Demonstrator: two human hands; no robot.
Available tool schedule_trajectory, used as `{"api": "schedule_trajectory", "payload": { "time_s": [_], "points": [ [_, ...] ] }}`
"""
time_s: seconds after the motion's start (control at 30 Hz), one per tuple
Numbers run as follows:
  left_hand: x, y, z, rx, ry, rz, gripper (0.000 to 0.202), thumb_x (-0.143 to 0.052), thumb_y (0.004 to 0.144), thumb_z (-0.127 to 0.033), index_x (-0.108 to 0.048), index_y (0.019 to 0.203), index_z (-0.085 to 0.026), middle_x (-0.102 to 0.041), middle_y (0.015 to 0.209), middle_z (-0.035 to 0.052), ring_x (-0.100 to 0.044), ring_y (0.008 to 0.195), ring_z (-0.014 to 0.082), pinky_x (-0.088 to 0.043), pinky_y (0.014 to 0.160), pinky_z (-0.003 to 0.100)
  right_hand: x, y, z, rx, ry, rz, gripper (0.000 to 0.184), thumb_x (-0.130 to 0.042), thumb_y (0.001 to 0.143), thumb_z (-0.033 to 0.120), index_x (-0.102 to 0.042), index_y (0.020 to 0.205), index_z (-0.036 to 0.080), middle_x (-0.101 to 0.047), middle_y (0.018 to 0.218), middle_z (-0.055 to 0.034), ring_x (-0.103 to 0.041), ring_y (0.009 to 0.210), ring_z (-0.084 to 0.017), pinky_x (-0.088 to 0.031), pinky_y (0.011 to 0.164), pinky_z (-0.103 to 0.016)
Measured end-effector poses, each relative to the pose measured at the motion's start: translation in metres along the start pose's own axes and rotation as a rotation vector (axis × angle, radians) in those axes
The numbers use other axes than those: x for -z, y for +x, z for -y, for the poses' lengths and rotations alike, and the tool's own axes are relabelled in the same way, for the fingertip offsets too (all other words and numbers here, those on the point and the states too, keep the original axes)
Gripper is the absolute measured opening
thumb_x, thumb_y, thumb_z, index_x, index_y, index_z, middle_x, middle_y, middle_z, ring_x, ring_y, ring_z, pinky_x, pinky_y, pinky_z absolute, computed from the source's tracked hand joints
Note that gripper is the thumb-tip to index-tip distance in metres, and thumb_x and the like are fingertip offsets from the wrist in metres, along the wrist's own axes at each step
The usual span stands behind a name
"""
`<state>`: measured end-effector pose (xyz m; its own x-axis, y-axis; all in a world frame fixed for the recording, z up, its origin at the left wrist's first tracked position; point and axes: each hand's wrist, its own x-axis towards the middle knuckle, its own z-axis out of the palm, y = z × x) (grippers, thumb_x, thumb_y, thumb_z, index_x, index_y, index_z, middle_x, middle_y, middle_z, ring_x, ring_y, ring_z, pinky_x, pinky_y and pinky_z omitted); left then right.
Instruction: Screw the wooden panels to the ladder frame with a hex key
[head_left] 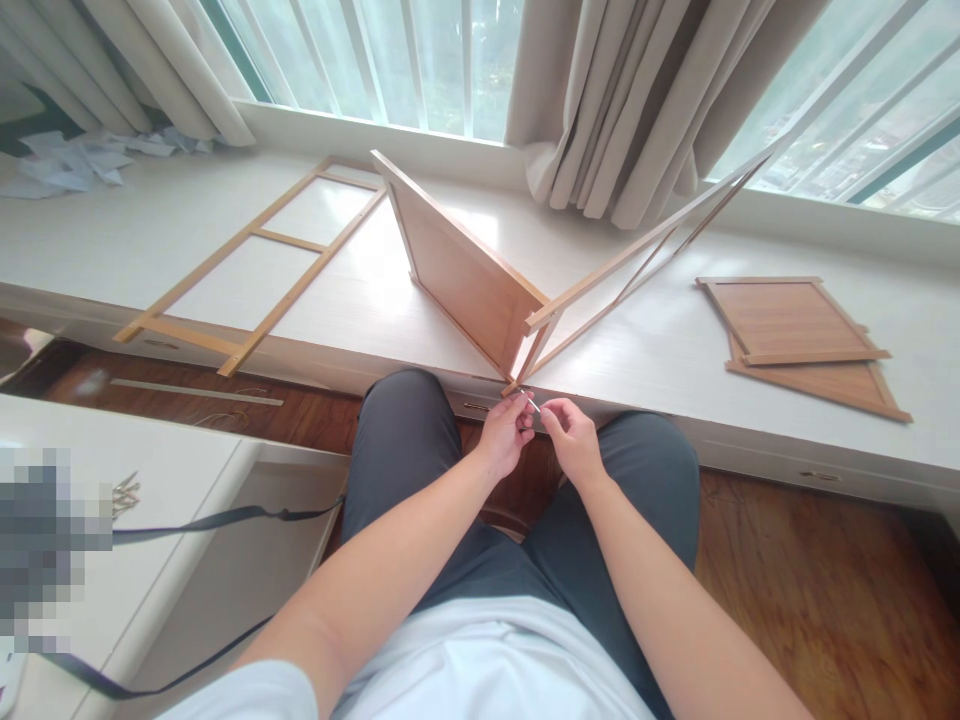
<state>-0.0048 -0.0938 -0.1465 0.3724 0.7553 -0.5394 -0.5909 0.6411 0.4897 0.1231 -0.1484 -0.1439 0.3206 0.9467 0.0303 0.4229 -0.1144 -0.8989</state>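
Note:
A wooden panel and an open wooden frame stand on edge on a white ledge, meeting in a V at the ledge's front. Just below their near corner, my left hand is closed, its fingertips at the end of the wood. My right hand pinches a thin metal rod that runs across to the left fingers. Whether it is a hex key or a screw is too small to tell. The left fingers hide the joint in part.
A ladder-like wooden frame lies left on the white ledge, with crumpled paper beyond it. Two stacked wooden panels lie right. Metal hardware and a dark strap are on a white table at left.

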Motion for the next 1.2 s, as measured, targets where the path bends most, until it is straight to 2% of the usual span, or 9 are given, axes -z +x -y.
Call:
{"api": "schedule_trajectory", "payload": {
  "time_s": [0.2, 0.5, 0.73, 0.9, 1.0, 1.2],
  "points": [
    [0.0027, 0.0038, 0.0021, -0.004, -0.019, -0.006, 0.037, -0.094, 0.070, -0.033, -0.073, 0.095, -0.015, -0.060, 0.072, -0.0032, -0.048, 0.056, 0.0044, -0.033, 0.048, 0.017, -0.0005, -0.0013, 0.0013, 0.069, -0.057, -0.023, 0.028, -0.068, 0.091, 0.048, -0.067, 0.099, 0.022, -0.071, 0.088, -0.0045, -0.062, 0.071, -0.019, -0.053, 0.068, -0.034],
    [-0.0004, 0.0019, -0.0010, 0.006, -0.049, -0.009, 0.031, -0.091, 0.075, -0.029, -0.073, 0.097, -0.015, -0.059, 0.073, -0.0033, -0.049, 0.056, 0.0045, -0.041, 0.054, 0.019, -0.0002, -0.0030, 0.0039, 0.167, -0.154, -0.018, 0.022, -0.070, 0.091, 0.043, -0.065, 0.098, 0.023, -0.068, 0.091, -0.0039, -0.060, 0.072, -0.019, -0.052, 0.071, -0.035],
    [-0.0002, 0.0034, -0.0006, 0.005, -0.064, -0.017, 0.031, -0.091, 0.075, -0.029, -0.073, 0.096, -0.015, -0.059, 0.070, -0.0040, -0.048, 0.055, 0.0044, -0.039, 0.052, 0.018, -0.0026, -0.0037, 0.0023, 0.195, -0.173, -0.018, 0.022, -0.070, 0.093, 0.042, -0.067, 0.102, 0.023, -0.068, 0.092, -0.0041, -0.059, 0.072, -0.019, -0.052, 0.071, -0.035],
    [0.0018, 0.0066, 0.0017, 0.006, -0.065, -0.024, 0.034, -0.091, 0.075, -0.030, -0.072, 0.098, -0.014, -0.059, 0.071, -0.0047, -0.050, 0.055, 0.0040, -0.040, 0.053, 0.019, -0.0028, -0.0030, 0.0041, 0.176, -0.148, -0.004, 0.023, -0.065, 0.096, 0.043, -0.070, 0.104, 0.022, -0.070, 0.094, -0.0054, -0.060, 0.074, -0.020, -0.051, 0.073, -0.035],
    [0.0029, 0.0073, 0.0022, 0.007, -0.060, -0.028, 0.033, -0.091, 0.075, -0.029, -0.072, 0.099, -0.015, -0.059, 0.071, -0.0047, -0.049, 0.054, 0.0040, -0.034, 0.049, 0.018, -0.0025, -0.0015, 0.0039, 0.135, -0.112, 0.001, 0.025, -0.059, 0.099, 0.043, -0.071, 0.102, 0.022, -0.074, 0.096, -0.0068, -0.065, 0.079, -0.022, -0.052, 0.077, -0.036],
    [0.0040, 0.0083, 0.0026, 0.010, -0.045, -0.030, 0.035, -0.092, 0.072, -0.030, -0.071, 0.096, -0.015, -0.058, 0.069, -0.0049, -0.048, 0.053, 0.0045, -0.030, 0.046, 0.018, -0.0048, 0.0019, -0.0006, 0.001, -0.020, -0.006, 0.034, -0.053, 0.101, 0.048, -0.073, 0.096, 0.021, -0.075, 0.083, -0.0056, -0.068, 0.075, -0.022, -0.053, 0.074, -0.034]
  ]
}}
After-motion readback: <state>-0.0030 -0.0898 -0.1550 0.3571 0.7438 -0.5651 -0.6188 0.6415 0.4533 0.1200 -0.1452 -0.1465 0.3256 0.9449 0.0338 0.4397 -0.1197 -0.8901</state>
